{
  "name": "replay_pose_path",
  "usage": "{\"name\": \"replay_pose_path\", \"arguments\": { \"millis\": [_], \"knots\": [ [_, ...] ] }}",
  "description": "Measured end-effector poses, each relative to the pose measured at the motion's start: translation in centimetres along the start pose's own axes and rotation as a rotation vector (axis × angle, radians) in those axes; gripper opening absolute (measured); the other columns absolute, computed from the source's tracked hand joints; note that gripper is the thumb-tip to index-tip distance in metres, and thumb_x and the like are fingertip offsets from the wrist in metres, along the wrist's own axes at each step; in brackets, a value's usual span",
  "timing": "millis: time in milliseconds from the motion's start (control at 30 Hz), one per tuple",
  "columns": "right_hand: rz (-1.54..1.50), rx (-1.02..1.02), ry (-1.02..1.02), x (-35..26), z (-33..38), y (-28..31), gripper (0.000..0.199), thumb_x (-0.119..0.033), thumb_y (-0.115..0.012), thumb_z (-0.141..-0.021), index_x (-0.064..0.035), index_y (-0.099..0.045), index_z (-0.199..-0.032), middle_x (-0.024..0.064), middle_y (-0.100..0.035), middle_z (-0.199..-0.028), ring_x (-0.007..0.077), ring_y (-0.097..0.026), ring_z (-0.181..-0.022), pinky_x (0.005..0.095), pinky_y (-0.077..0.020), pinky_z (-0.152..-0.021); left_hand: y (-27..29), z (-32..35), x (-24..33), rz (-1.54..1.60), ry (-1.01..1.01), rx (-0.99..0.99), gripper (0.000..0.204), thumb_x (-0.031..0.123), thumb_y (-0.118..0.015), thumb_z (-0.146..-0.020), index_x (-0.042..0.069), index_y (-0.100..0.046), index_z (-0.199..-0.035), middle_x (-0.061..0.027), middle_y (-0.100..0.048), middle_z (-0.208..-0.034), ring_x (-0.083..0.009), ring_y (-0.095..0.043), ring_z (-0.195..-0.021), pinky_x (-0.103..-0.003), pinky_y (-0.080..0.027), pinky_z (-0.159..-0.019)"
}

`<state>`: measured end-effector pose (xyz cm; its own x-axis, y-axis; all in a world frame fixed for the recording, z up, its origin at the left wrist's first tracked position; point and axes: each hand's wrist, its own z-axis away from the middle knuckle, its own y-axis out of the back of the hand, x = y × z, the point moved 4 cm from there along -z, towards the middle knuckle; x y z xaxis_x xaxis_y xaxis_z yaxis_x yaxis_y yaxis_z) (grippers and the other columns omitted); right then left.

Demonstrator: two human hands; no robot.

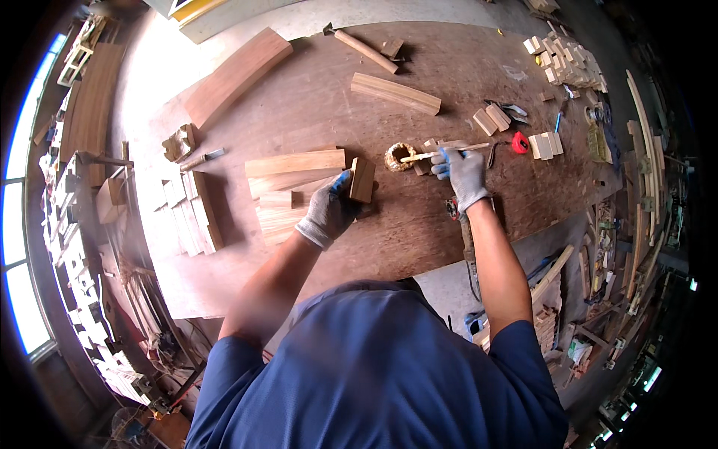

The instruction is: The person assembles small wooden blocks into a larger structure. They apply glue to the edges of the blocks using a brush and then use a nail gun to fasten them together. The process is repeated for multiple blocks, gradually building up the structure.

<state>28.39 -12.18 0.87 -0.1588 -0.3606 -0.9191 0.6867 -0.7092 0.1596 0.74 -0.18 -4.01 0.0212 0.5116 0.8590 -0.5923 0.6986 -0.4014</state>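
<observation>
Holding wooden block (363, 179) in left hand (330, 213), stick (423, 156) in right hand (464, 176); best wipe tip lightly on pot (390, 159) rim.

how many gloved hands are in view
2: the left hand, holding a wooden block, and the right hand, holding a thin stick with its tip at a round container. None seem hidden.

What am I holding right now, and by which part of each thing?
Your left hand holds a wooden block by its left side. Your right hand grips a thin stick around its middle.
</observation>
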Motion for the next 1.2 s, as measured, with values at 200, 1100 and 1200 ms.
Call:
{"name": "replay_pose_path", "arguments": {
  "millis": [200,1100,1200],
  "knots": [
    [-0.087,0.125,-0.001,-0.4,0.3,2.1,0.024,-0.017,-0.06,-0.107,0.0025,-0.073,-0.112,0.0156,-0.079,-0.089,0.0197,-0.075,-0.063,0.0274,-0.059,-0.053,0.1,-0.7,-1.4,0.709,0.177,-0.035,0.044,0.03,-0.05,-0.113,-0.002,-0.054,-0.144,-0.0198,-0.066,-0.134,-0.0318,-0.066,-0.125,-0.044,-0.055,-0.106],
    [-0.379,-0.005,0.052,-3.5,7.8,2.5,0.023,-0.021,-0.065,-0.105,-0.0008,-0.071,-0.114,0.0114,-0.076,-0.088,0.0199,-0.071,-0.07,0.032,-0.0598,-0.067,-4.1,-2.9,0.0,0.799,0.313,-0.151,0.051,0.04,-0.057,-0.11,0.004,-0.058,-0.146,-0.0203,-0.072,-0.127,-0.0315,-0.07,-0.104,-0.044,-0.059,-0.087],
    [-0.34,0.026,0.08,-4.0,7.8,2.1,0.024,-0.022,-0.065,-0.105,-0.0006,-0.07,-0.115,0.0117,-0.076,-0.09,0.0199,-0.073,-0.073,0.0316,-0.0597,-0.067,-3.9,-2.4,0.7,0.718,0.282,-0.16,0.053,0.041,-0.06,-0.109,0.003,-0.057,-0.147,-0.0209,-0.071,-0.129,-0.0302,-0.069,-0.106,-0.044,-0.059,-0.086]
  ]
}}
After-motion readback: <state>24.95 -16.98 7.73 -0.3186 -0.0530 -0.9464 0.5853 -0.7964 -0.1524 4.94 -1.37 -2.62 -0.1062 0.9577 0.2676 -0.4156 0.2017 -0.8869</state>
